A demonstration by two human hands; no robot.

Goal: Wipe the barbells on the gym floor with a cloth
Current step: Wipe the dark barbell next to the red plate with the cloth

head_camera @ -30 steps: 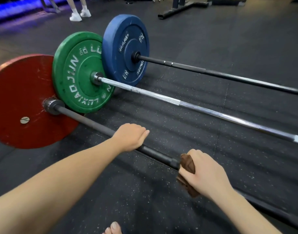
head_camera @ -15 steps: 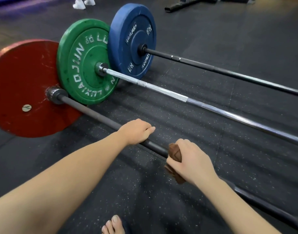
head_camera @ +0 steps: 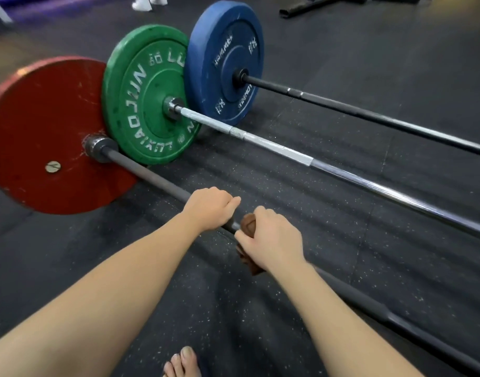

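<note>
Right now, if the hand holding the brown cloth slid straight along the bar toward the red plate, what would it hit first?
Probably the left hand, gripping the same dark bar just ahead of the right hand and its cloth; only a short bare stretch separates them.

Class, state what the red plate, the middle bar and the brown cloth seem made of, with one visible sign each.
Red plate: probably rubber, matte; its face is scuffed and scratched.
Middle bar: metal, likely chromed steel; it shows bright glints.
Brown cloth: soft fabric, weave unclear; it bunches in folds under the right hand.
</note>
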